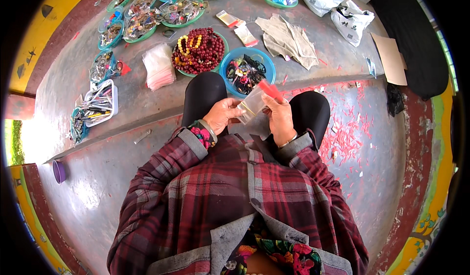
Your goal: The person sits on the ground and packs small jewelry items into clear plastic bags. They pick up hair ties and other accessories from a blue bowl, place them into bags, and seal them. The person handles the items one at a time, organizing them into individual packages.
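Between my knees I hold a clear plastic bag with a red strip along its top end. My left hand pinches its lower left side, fingers closed. My right hand is closed on the other side, close to the red strip. A pale yellowish line shows in the bag; whether anything lies inside I cannot tell. Just beyond the bag sits a blue basin of dark cords and small colourful trinkets. Left of that, dark red bead strings with some yellow beads fill a green basin.
A stack of clear bags lies left of the beads. Several basins of trinkets stand farther left. A white tray holds pens. A beige cloth and white bags lie right. Red scraps litter the floor.
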Tool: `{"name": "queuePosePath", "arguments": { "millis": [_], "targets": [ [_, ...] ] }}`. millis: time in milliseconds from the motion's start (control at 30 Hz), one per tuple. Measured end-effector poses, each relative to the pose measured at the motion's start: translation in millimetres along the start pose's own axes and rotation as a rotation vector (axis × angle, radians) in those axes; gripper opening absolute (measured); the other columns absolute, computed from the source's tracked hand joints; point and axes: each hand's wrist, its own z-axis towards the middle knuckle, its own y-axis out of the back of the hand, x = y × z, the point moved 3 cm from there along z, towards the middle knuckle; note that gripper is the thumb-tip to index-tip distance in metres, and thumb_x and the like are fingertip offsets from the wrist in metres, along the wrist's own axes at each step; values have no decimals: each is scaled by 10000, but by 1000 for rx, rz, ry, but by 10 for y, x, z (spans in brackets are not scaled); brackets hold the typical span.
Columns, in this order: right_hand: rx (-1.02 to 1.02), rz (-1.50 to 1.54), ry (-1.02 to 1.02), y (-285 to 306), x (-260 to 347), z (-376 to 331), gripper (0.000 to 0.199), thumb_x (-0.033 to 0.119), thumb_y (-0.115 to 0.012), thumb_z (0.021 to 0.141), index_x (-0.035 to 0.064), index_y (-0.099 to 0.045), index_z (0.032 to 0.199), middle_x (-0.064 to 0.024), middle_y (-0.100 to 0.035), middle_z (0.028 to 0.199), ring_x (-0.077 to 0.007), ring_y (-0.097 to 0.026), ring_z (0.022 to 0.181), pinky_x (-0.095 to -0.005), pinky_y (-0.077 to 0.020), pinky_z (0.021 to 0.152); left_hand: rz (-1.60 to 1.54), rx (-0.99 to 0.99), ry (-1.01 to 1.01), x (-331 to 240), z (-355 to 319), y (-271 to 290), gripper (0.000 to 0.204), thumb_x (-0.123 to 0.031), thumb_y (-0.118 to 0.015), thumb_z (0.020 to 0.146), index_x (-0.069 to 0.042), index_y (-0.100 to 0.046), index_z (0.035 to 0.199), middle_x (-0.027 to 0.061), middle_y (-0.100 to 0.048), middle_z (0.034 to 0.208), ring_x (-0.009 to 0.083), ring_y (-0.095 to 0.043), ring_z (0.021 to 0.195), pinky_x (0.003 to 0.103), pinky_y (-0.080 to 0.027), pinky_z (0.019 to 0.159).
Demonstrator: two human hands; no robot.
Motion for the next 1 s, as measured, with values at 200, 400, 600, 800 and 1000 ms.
{"name": "queuePosePath", "arguments": {
  "millis": [200,400,600,800,1000],
  "targets": [
    [244,16,-116,-10,-10,16,191,87,-655,787,50,-651,974,-7,-652,857,-98,-593,755,-237,-446,667,-176,-232,-335,-251,-72,168,220,-49,-595,847,-31,-510,1049,37,-586,966,129,-583,866,287,-486,776],
    [499,-182,-249,-223,-11,-140,236,22,-651,776,-6,-611,1007,-52,-647,905,-133,-612,754,-250,-486,702,-110,-272,-428,-463,-205,114,242,-32,-593,840,-11,-503,1063,44,-577,949,120,-574,878,273,-479,786],
    [530,-333,-115,-211,52,-128,259,56,-672,775,-4,-599,1016,-32,-632,828,-82,-571,719,-224,-457,675,162,-202,-403,-427,-218,109,296,-41,-615,828,6,-501,1096,43,-580,956,106,-574,858,249,-470,784],
    [387,-409,191,-239,104,-159,190,84,-665,793,6,-623,962,-19,-615,820,-79,-558,711,-234,-460,631,420,-131,-407,-439,-192,-42,301,-57,-636,821,16,-519,1089,42,-588,978,73,-548,882,233,-459,779],
    [227,-780,593,-226,156,-166,90,73,-659,758,46,-661,844,-68,-612,749,-173,-596,671,-282,-472,605,621,-85,-348,-320,-80,-132,244,-117,-578,884,1,-529,1093,25,-585,989,75,-543,898,238,-453,811]
  ]
}}
